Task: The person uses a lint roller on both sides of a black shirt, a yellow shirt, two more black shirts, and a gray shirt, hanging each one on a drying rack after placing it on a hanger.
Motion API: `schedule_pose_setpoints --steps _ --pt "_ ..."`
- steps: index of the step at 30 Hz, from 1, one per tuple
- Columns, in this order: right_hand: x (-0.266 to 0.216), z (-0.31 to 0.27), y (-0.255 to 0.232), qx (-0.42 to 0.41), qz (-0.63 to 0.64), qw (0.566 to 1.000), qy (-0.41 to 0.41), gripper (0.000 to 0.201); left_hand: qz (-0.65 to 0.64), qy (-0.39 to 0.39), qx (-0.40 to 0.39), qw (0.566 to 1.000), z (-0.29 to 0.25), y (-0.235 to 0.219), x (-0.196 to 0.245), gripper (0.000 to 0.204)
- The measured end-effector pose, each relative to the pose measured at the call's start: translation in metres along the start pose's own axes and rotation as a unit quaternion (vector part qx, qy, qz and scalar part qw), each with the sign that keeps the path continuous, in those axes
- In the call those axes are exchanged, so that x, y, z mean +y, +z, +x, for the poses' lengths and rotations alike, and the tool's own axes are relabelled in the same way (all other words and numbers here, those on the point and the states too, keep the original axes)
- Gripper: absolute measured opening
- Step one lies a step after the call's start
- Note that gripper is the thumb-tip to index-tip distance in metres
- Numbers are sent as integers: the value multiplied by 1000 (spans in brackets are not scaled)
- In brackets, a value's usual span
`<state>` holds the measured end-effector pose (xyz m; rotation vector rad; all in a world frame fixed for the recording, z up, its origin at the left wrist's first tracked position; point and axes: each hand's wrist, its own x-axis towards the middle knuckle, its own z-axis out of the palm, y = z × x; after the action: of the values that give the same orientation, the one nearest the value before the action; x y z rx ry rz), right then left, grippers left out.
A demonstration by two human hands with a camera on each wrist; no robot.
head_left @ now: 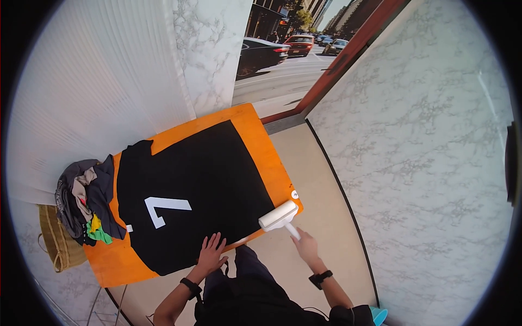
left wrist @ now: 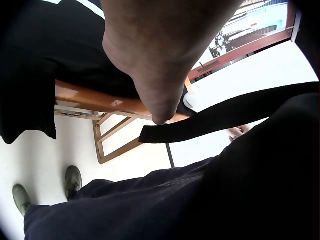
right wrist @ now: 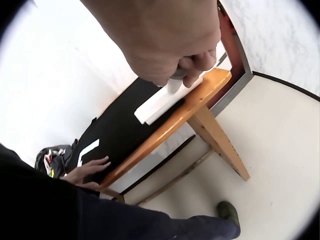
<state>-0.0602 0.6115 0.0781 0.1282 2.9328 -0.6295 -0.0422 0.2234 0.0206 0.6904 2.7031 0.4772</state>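
A black T-shirt (head_left: 217,163) with a white 7 on it lies spread over an orange table (head_left: 255,125). My right hand (head_left: 308,249) grips the handle of a white lint roller (head_left: 278,215), whose head lies over the shirt's lower right corner and the table's edge. In the right wrist view, the fingers curl round the handle and the roller head (right wrist: 160,106) lies along the shirt's border. My left hand (head_left: 211,254) rests flat with fingers spread on the shirt's near edge; in the left wrist view the hand (left wrist: 160,60) hides part of the cloth.
A pile of crumpled clothes (head_left: 89,201) sits on the table's left end, beside a woven basket (head_left: 54,244). A pleated white curtain (head_left: 103,81) and a marbled wall stand behind. The table's wooden leg (right wrist: 220,142) reaches down to the pale floor.
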Motion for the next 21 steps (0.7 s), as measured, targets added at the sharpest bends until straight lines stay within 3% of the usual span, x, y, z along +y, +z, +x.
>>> schedule_pose_setpoints --steps 2,6,10,14,19,21 --pt "11 28 -15 64 29 996 -56 35 1 3 -6 1000 0 -1 1 75" --pt "-10 135 -41 30 96 995 -3 34 -4 -1 -14 1000 0 -5 3 75" --pt "-44 236 25 96 110 989 22 32 -4 -20 -30 999 1 -6 7 77" --pt "-93 292 85 165 105 981 -2 36 -4 -32 -38 999 2 -9 10 77" --pt "-120 329 99 188 123 974 6 34 -41 -52 -25 997 2 -7 11 77" --pt "-101 338 85 121 149 981 13 35 -47 -59 -23 997 1 -7 13 77"
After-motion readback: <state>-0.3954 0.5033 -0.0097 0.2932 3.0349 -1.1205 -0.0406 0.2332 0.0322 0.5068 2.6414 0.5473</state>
